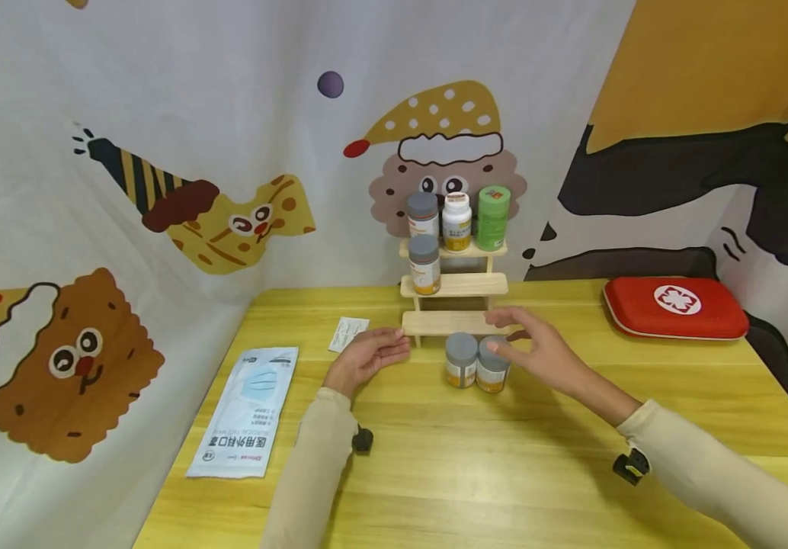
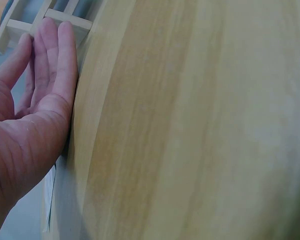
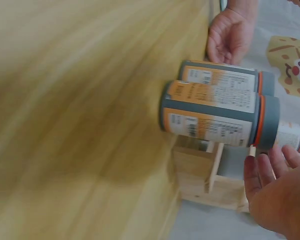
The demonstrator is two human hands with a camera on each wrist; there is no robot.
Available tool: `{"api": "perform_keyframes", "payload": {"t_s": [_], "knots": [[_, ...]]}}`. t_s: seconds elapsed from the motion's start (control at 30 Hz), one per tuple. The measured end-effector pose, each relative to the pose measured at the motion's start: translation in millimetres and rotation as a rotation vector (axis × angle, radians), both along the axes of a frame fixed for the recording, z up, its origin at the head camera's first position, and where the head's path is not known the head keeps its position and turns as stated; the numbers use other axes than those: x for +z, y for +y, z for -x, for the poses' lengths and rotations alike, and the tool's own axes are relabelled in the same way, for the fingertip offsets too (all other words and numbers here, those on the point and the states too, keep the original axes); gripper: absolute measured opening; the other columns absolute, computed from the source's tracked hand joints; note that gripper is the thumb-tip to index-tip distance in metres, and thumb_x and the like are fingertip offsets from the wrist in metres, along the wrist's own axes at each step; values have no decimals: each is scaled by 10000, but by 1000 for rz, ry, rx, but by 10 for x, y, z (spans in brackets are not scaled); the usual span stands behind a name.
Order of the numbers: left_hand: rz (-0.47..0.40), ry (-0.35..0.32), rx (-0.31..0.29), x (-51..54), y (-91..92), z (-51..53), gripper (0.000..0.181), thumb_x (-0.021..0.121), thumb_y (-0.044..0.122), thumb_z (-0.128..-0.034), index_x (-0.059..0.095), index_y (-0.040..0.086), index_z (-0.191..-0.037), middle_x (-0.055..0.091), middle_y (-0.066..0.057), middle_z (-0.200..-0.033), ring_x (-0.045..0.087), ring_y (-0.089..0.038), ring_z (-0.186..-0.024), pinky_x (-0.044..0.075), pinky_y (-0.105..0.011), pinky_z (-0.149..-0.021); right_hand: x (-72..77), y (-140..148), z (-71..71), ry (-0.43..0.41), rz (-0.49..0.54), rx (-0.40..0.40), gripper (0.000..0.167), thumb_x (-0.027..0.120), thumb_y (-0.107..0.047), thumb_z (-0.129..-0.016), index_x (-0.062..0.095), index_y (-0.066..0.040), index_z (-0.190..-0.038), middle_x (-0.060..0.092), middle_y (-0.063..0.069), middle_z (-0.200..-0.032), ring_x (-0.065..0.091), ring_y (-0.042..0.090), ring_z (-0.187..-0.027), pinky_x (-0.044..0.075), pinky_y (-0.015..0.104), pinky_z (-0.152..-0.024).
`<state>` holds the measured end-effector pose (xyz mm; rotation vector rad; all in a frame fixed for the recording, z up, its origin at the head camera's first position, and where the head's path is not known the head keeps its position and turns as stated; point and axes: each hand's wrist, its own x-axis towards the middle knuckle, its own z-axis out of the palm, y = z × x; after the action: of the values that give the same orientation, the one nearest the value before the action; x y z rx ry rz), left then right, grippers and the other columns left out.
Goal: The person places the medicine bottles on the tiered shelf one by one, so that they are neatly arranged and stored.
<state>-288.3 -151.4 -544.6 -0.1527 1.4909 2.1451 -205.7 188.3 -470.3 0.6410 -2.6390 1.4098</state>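
Observation:
A small three-step wooden stand (image 1: 454,285) stands at the back of the table. My left hand (image 1: 372,357) lies low at its left end, fingers nearly straight and fingertips at the lowest step. Two grey-capped pill bottles (image 1: 461,360) with orange and white labels stand side by side before that empty-looking step. My right hand (image 1: 534,347) is spread beside the right-hand bottle (image 3: 210,112), thumb near its grey cap; in the right wrist view the fingers are loosely bent around no object. Whether the thumb touches the cap is hard to tell.
On the top step are a grey-capped bottle (image 1: 423,216), a white bottle (image 1: 457,223) and a green bottle (image 1: 493,219); another grey-capped one (image 1: 424,264) is on the middle step. A mask packet (image 1: 246,412), paper slip (image 1: 349,333) and red first-aid case (image 1: 675,308) lie around.

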Motion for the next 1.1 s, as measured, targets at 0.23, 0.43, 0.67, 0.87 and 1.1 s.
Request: {"api": "perform_keyframes", "payload": {"t_s": [0.23,0.43,0.67,0.87,1.1], "knots": [[-4,5,3,-1,6,-10,112,586,34,-1076,643,1,-1166,767,-87,-1046,759,-223,-1032,656,-403,-1019,-163,112,-92,-27,-5,25,567,797,-236,-975,555,-118,-1475,644,91,-1447,609,252,-1290,581,511,-1053],[8,26,-10,14,14,-24,134,580,36,-1079,625,-8,-1198,752,-86,-1078,750,-217,-1048,640,-414,-1052,-293,148,-132,-35,22,49,593,824,-194,-949,562,-144,-1479,643,81,-1440,602,73,-1228,600,381,-1040],[-7,22,-8,21,15,-23,143,580,32,-1078,629,-8,-1206,754,-83,-1074,751,-217,-1049,650,-401,-1032,-378,149,-120,-30,63,67,568,804,-149,-961,563,-166,-1475,668,60,-1370,593,23,-1212,586,307,-1033],[-3,27,-7,29,18,-27,136,592,35,-1074,631,-7,-1196,755,-88,-1074,754,-216,-1039,647,-408,-1037,-402,143,-101,-33,85,68,544,805,-133,-957,576,-164,-1450,683,61,-1323,608,37,-1182,587,295,-1017],[8,13,5,24,8,-33,129,602,43,-1070,633,-2,-1188,757,-94,-1081,756,-215,-1034,651,-404,-1031,-409,127,-91,-44,89,61,523,814,-134,-949,596,-153,-1425,694,75,-1315,619,40,-1161,599,315,-1001]]}}
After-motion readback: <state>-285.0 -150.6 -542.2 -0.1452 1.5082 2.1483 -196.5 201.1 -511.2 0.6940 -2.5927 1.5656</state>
